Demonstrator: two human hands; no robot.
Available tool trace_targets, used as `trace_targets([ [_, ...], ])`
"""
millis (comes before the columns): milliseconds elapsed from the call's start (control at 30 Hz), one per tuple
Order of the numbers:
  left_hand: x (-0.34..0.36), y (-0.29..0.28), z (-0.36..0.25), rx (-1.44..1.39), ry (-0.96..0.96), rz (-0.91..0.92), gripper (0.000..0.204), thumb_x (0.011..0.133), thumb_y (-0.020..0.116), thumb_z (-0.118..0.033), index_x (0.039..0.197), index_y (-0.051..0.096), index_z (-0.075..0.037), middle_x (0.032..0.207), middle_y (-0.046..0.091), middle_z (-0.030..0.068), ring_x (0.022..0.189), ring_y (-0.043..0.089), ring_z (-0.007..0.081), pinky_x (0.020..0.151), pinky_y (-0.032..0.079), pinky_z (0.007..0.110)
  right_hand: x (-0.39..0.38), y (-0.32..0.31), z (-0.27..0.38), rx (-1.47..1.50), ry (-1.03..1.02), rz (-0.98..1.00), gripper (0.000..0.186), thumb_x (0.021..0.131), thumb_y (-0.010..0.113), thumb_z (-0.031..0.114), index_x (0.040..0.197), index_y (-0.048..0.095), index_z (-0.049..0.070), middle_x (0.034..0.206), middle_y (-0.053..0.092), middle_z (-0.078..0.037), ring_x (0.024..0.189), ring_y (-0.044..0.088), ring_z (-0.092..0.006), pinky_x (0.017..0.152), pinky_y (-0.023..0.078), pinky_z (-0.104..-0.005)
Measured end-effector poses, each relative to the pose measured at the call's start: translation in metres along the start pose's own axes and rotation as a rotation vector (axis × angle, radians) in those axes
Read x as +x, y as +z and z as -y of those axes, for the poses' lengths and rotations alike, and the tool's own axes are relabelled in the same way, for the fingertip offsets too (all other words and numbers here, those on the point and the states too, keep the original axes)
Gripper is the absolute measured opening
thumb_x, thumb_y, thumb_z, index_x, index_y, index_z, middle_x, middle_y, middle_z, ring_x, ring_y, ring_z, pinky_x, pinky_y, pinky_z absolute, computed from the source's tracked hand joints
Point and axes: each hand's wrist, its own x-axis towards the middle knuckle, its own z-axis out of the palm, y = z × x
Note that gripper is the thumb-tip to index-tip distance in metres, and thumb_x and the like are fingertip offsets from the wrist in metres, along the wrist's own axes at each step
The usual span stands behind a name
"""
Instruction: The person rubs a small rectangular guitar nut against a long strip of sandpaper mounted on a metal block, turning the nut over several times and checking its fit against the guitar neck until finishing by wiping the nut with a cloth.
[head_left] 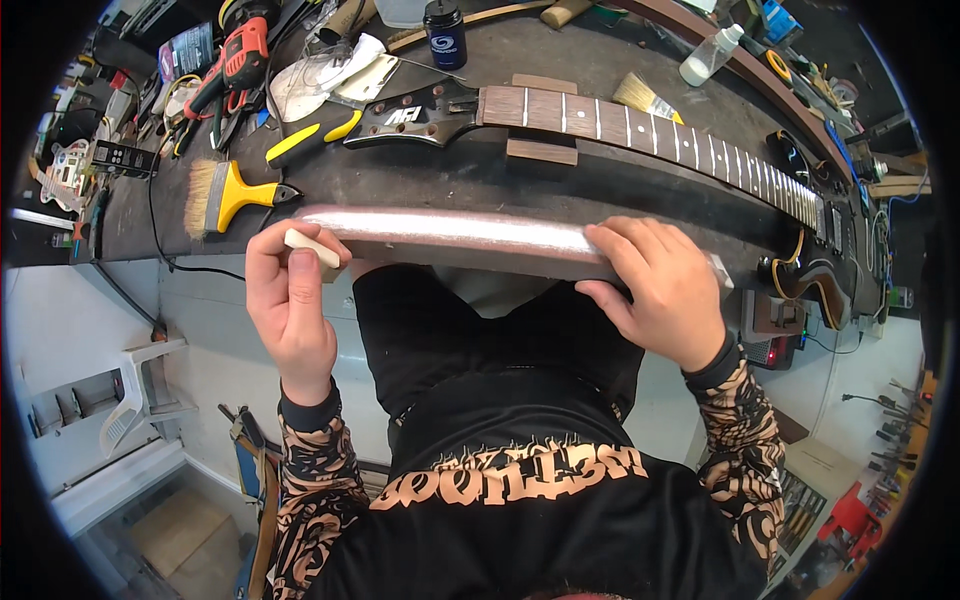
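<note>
A long straight bar [450,230] lies along the bench's near edge, its top face streaked white and dusty pink. My left hand [290,300] is at the bar's left end, thumb and fingers closed on a small cream-coloured block [312,243]. Over the right end of the bar, my right hand [655,285] is wrapped, the thumb on the near side. Just beyond the bar, an electric guitar [655,135] lies with its fretboard up and its black headstock to the left. Wooden blocks [542,150] sit under its neck.
A yellow-handled brush [230,197] and yellow-handled pliers [300,143] lie left of the guitar. Behind are an orange power tool [245,55], a dark lidded tumbler [445,38], another brush [645,97] and a clear bottle [712,56]. A black cable [160,235] hangs over the bench's left edge.
</note>
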Motion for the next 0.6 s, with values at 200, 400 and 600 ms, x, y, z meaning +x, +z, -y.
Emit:
trace_targets([
  [200,-0.003,0.009,0.007,0.046,-0.001,0.047,0.019,0.129,0.061,-0.011,0.144,0.065,0.001,0.123,0.076,0.0097,0.111,0.069,0.0134,0.103,0.056,0.030,0.008,-0.009,-0.016,-0.029,-0.080,0.060,0.044,0.097,0.095,0.031,0.127,0.076,0.005,0.118,0.080,-0.011,0.109,0.078,-0.0350,0.094,0.062,-0.0471],
  [400,0.009,0.007,0.014,0.052,-0.003,0.044,0.020,0.130,0.061,-0.014,0.144,0.066,-0.001,0.128,0.079,0.0104,0.112,0.070,0.0132,0.103,0.054,0.028,0.017,-0.008,-0.026,0.062,-0.085,-0.025,0.030,0.106,0.088,0.027,0.122,0.074,0.006,0.111,0.078,-0.011,0.105,0.077,-0.0349,0.094,0.061,-0.0473],
  [600,0.017,0.009,0.013,0.044,0.058,0.004,0.020,0.130,0.060,-0.014,0.144,0.066,-0.001,0.131,0.080,0.0130,0.117,0.073,0.0167,0.109,0.056,0.032,0.020,-0.002,-0.036,0.166,-0.056,0.055,0.025,0.109,0.084,0.019,0.126,0.075,0.004,0.110,0.079,-0.015,0.107,0.077,-0.0408,0.097,0.061,-0.0508],
])
